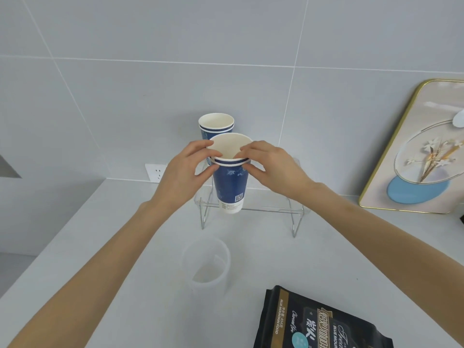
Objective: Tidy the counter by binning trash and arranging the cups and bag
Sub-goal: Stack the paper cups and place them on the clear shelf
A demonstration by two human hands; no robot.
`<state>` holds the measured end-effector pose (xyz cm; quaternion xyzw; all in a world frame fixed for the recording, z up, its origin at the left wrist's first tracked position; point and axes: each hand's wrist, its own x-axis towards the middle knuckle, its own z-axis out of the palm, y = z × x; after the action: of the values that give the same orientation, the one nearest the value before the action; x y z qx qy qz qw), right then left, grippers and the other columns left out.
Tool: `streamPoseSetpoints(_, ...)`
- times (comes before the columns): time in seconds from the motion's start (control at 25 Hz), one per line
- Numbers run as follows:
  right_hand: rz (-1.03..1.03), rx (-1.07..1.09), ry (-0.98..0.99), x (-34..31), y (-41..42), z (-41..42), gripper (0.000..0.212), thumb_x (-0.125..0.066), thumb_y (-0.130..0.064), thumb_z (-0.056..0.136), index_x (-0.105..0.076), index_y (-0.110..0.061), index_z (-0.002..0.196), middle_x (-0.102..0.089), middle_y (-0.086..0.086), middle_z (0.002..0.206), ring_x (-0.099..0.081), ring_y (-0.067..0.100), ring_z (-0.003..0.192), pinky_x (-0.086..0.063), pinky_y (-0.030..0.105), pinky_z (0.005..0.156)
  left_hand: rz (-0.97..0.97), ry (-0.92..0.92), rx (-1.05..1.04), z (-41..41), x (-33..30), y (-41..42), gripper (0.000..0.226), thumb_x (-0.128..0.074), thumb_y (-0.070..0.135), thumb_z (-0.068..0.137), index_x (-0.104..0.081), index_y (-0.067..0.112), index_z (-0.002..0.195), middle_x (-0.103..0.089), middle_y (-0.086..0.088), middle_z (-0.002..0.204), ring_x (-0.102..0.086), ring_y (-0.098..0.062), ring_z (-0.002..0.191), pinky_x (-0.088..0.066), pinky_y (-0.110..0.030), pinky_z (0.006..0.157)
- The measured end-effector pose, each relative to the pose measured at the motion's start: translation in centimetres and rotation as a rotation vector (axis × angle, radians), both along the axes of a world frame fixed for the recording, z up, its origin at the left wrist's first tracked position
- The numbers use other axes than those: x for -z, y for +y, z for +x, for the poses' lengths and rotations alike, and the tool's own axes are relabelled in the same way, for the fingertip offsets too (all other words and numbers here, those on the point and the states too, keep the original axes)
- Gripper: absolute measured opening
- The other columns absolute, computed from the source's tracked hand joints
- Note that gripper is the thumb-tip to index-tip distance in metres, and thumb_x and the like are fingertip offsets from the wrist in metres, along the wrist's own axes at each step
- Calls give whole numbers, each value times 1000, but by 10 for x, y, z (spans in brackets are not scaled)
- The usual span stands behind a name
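Observation:
I hold a stack of blue paper cups (229, 183) with white insides above the clear acrylic rack (251, 209). My left hand (187, 172) pinches the rim on the left, and my right hand (272, 164) pinches it on the right; an inner cup sits slightly raised in the outer one. A second stack of blue cups (216, 126) stands upright behind it on the rack, near the wall. A black coffee bag (313, 322) lies flat at the counter's near right.
A translucent white plastic cup (206, 262) stands on the white counter (100, 259) in front of the rack. A gold-framed picture (416, 151) leans against the tiled wall at right. A wall socket (156, 172) sits left of the rack.

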<state>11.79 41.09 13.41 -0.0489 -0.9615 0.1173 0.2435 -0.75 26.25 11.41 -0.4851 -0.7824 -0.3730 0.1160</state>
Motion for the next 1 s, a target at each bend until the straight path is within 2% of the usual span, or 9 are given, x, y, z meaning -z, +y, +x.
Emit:
streamPoseSetpoints(0.08,-16,-21,11,0,2,-17,23,-54,-4,87,-62,-2,108,-64,16,115,-56,33,109,-51,46,86,-8,8,-25,-12,-2,3,22,-61,10,83,-66,9,105,-57,-10,126,-58,-25,108,-41,-25,88)
streamPoseSetpoints(0.28,-31,-5,-40,3,10,-55,24,-52,-5,88,-60,-3,111,-62,13,121,-55,31,112,-50,44,87,-31,-5,-75,-42,1,10,21,-61,9,83,-65,6,104,-58,-13,124,-59,-29,106,-40,-26,87)
streamPoseSetpoints(0.6,-77,5,-77,16,20,-82,26,-51,-4,88,-59,-3,112,-62,14,121,-55,32,112,-49,42,89,-70,-35,-97,-65,10,21,22,-59,9,84,-64,7,106,-57,-11,126,-58,-29,109,-39,-25,89)
streamPoseSetpoints(0.72,-70,17,-100,16,19,-84,26,-50,-5,88,-59,-5,114,-61,13,123,-54,32,113,-48,42,90,-63,-47,-93,-66,11,22,23,-59,9,84,-64,7,107,-57,-11,127,-58,-30,108,-41,-27,88)
streamPoseSetpoints(1.0,-44,12,-120,14,14,-76,26,-51,-6,89,-58,-5,113,-62,12,123,-54,32,112,-50,44,89,-64,-64,-71,-59,9,14,24,-59,11,85,-64,10,108,-58,-9,126,-57,-26,109,-39,-24,88)
